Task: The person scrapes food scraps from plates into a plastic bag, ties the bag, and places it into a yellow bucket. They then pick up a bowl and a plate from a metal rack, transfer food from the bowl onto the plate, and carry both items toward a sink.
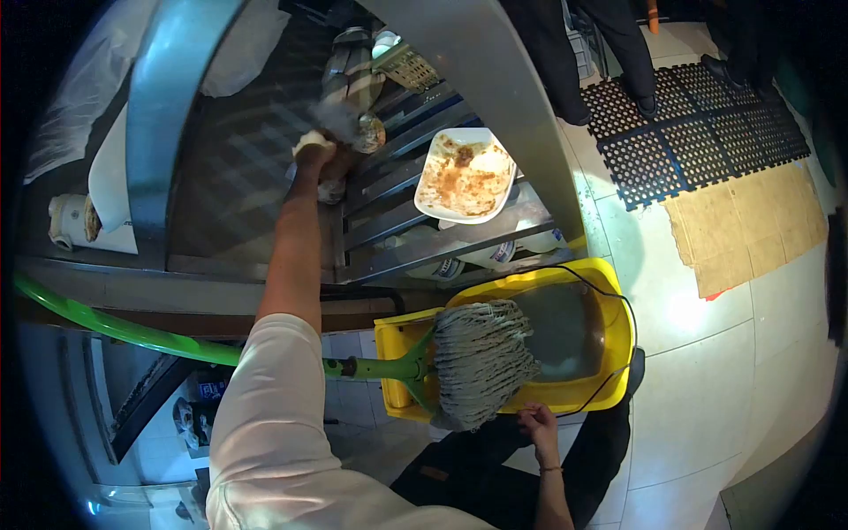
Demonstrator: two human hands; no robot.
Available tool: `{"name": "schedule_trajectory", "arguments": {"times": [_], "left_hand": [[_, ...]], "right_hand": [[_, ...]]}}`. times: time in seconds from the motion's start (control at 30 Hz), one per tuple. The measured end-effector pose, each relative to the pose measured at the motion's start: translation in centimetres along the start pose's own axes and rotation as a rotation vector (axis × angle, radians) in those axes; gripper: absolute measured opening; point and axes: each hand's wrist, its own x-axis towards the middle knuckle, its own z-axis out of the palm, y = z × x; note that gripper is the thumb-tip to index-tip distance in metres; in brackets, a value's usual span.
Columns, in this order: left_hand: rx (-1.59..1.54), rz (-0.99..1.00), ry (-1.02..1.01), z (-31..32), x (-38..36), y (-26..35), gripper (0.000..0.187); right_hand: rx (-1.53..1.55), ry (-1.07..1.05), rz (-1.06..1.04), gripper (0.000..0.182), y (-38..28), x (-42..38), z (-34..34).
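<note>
We see a steel counter [221,177] above a pale tiled floor [707,371] — mop bucket [609,353] below. Our left hand [316,150] clamps a cloth [311,140] on the counter; cloth axis unclear. Our right hand [539,424] hangs by the bucket, fingers loosely curled.

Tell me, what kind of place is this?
Probably a restaurant kitchen's washing-up area. A dirty plate sits on a steel counter, a mop rests in a yellow bucket, and black rubber mats cover the tiled floor.
</note>
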Motion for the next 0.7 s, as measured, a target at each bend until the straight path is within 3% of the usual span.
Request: {"name": "schedule_trajectory", "arguments": {"times": [0.07, 0.13, 0.23, 0.27, 0.37, 0.4, 0.5, 0.63, 0.7], "left_hand": [[0.047, 0.024, -0.048, 1.4, 0.6, 0.4, 0.047], [-0.362, 0.301, 0.12, 5.4, 1.2, 1.1, 0.039], [-0.473, 0.323, 0.234, 7.3, 2.0, 1.9, 0.042], [-0.38, 0.219, 0.247, 6.5, 1.4, 1.8, 0.055], [-0.452, 0.068, 0.142, 4.8, 1.9, 0.7, 0.053], [-0.299, 0.087, 0.163, 1.8, -0.8, 1.8, 0.047], [-0.135, 0.191, 0.138, 1.7, -1.2, 0.2, 0.043], [-0.211, 0.281, 0.156, 2.2, -5.4, -1.6, 0.051], [-0.254, 0.223, 0.534, 4.8, -6.6, -4.5, 0.063]], "right_hand": [[0.003, 0.005, 0.017, 0.025, -0.2, 0.1, 0.0], [0.006, 0.006, 0.013, 0.025, -0.6, 0.2, 0.1], [0.01, 0.001, 0.036, 0.024, -1.3, -0.4, 0.8], [0.016, -0.014, 0.049, 0.023, -1.5, -0.6, 0.8], [0.017, -0.014, 0.053, 0.023, -0.2, 0.0, 0.5], [0.024, -0.02, 0.062, 0.023, 0.1, 0.0, 0.8], [0.021, -0.008, 0.07, 0.024, 0.1, 0.4, 0.7], [0.03, -0.01, 0.069, 0.026, -0.7, 0.6, 0.6], [0.025, -0.026, 0.079, 0.026, -0.9, 0.6, 1.0]]}}
